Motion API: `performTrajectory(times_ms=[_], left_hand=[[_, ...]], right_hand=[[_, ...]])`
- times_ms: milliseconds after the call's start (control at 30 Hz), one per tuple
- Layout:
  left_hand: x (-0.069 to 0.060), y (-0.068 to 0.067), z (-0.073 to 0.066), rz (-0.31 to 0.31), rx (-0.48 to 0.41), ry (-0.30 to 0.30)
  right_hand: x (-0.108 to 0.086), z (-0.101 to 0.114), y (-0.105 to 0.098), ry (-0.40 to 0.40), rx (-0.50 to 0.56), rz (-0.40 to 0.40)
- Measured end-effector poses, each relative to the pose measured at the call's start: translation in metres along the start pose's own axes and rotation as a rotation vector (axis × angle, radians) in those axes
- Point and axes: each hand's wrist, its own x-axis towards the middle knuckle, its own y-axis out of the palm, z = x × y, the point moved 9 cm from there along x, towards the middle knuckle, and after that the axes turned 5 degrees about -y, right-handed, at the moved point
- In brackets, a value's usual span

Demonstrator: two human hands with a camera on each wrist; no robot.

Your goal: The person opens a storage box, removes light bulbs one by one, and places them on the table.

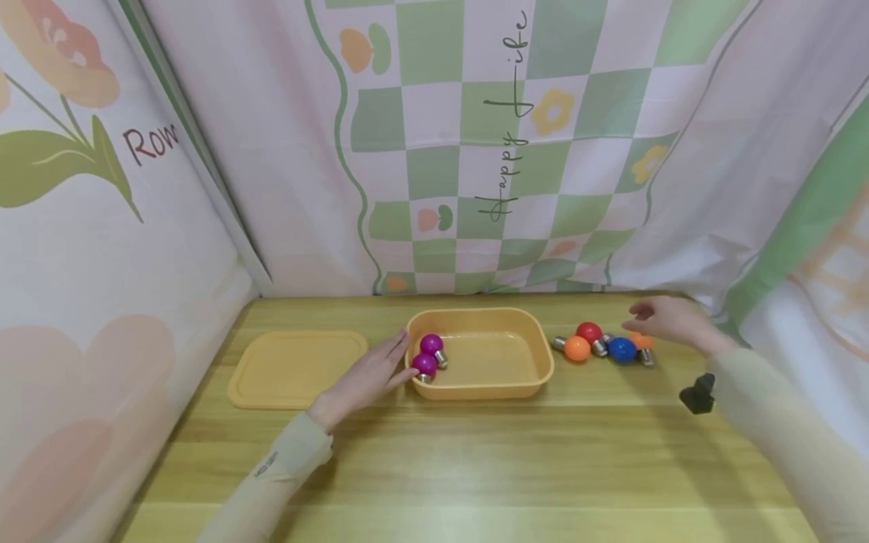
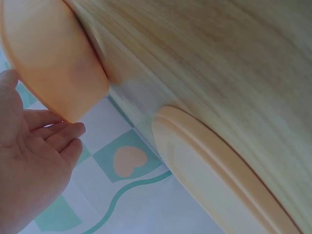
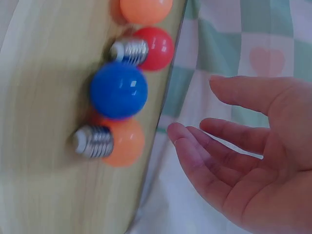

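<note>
My left hand [image 1: 366,371] touches the left rim of a yellow-orange plastic box [image 1: 489,391], its fingers fairly straight. Inside the box, at its left end, lie two purple light bulbs [image 1: 425,365] with silver screw bases. Over the right-hand group of bulbs hovers my right hand [image 1: 668,320], holding nothing, fingers loosely bent and thumb apart in the right wrist view. Below it are a blue bulb [image 3: 118,90] and an orange bulb [image 3: 124,142] that touch or nearly touch. A red bulb [image 1: 588,332] and another orange bulb [image 1: 577,348] lie nearer the box.
A flat yellow-orange lid [image 1: 299,369] lies left of the box on the wooden table [image 1: 475,460]. Patterned curtains [image 1: 434,166] hang behind the table and at both sides. By the right sleeve shows a small black object [image 1: 698,394], its kind unclear.
</note>
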Motion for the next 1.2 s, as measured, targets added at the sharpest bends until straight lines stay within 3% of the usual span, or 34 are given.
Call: performTrajectory(times_ms=[400,1200], left_hand=[[0.001,0.000,0.000,0.011,-0.008,-0.011],[0.001,0.002,0.003,0.019,-0.002,-0.016]], right_hand=[[0.018,0.055,0.008,-0.141,0.068,-0.046],[0.036,0.156,0.015,-0.369,0.140,-0.069]])
